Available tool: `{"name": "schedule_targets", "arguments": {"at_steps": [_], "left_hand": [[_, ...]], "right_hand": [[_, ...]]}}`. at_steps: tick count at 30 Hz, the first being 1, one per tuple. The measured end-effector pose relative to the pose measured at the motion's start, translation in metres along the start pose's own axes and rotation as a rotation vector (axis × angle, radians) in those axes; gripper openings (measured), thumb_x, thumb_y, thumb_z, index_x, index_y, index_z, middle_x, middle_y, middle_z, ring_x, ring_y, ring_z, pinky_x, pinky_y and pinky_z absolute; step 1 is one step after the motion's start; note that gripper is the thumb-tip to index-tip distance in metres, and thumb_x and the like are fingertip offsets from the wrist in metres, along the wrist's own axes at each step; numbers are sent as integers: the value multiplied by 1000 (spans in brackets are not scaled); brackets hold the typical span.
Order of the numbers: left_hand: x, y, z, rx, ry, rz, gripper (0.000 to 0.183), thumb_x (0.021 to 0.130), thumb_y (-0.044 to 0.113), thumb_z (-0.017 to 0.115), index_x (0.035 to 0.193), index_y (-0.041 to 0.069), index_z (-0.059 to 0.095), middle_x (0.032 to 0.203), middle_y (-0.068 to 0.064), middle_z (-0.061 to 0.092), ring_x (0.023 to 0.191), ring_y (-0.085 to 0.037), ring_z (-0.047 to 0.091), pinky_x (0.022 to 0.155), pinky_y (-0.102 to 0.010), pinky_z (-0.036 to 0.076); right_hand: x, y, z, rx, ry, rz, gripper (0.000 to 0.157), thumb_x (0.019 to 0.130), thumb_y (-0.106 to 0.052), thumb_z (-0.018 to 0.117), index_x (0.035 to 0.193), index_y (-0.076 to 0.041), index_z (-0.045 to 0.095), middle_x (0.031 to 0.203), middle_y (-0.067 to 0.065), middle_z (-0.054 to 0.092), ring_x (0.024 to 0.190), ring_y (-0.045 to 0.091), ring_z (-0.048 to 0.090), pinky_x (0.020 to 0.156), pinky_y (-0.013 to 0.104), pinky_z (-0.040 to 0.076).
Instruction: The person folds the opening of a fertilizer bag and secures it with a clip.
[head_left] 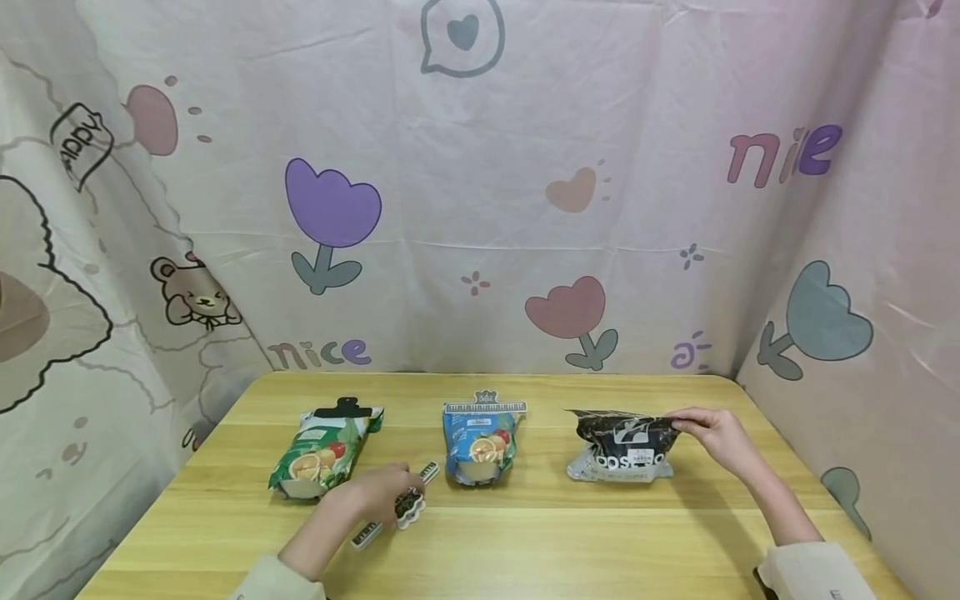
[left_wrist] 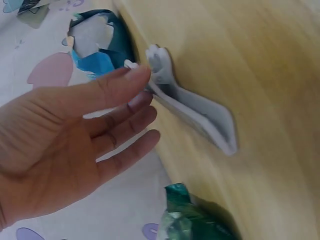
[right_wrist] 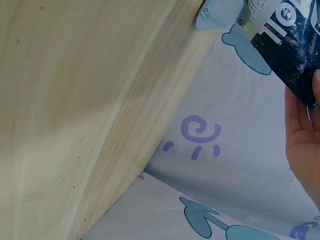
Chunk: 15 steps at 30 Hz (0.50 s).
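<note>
My left hand (head_left: 375, 493) pinches a piano-keyboard bag clip (head_left: 408, 505) low over the table. In the left wrist view, thumb and index finger are at the handle end of this white clip (left_wrist: 200, 112), the other fingers loosely bent. On the right, my right hand (head_left: 716, 435) pinches the top corner of a black and silver snack bag (head_left: 630, 446). This bag's upper edge is folded flat, and no clip shows on it. In the right wrist view, the bag's dark corner (right_wrist: 297, 75) lies between thumb and fingers.
A green snack bag (head_left: 318, 457) with a black clip (head_left: 345, 408) lies at the left. In the middle stands a blue snack bag (head_left: 480, 450), closed by another keyboard clip (head_left: 486, 407). Patterned cloth (head_left: 465, 208) hangs behind the wooden table (head_left: 540, 550).
</note>
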<state>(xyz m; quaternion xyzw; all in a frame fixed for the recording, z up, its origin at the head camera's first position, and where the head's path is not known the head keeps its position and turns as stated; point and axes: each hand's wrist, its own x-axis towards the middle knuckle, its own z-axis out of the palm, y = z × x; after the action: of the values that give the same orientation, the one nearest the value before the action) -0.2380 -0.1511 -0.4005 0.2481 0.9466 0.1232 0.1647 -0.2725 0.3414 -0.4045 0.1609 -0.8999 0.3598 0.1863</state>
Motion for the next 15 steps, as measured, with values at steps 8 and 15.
{"name": "schedule_targets", "arguments": {"at_steps": [8,15], "left_hand": [[7,-13,5,-46,77,-15,39,66,15,82,97,7,59,85,1,49,73,-16,49,65,-34,47],[9,-16,10,-41,200,-40,30,72,27,77,76,9,54,69,3,46,61,-14,43,54,-31,39]], "right_hand": [[0,1,1,1,-4,13,11,83,3,63,91,3,70,90,14,68,80,-5,57,68,15,47],[0,1,1,4,-4,20,11,83,4,63,91,3,70,91,15,67,79,-4,57,67,17,48]]}}
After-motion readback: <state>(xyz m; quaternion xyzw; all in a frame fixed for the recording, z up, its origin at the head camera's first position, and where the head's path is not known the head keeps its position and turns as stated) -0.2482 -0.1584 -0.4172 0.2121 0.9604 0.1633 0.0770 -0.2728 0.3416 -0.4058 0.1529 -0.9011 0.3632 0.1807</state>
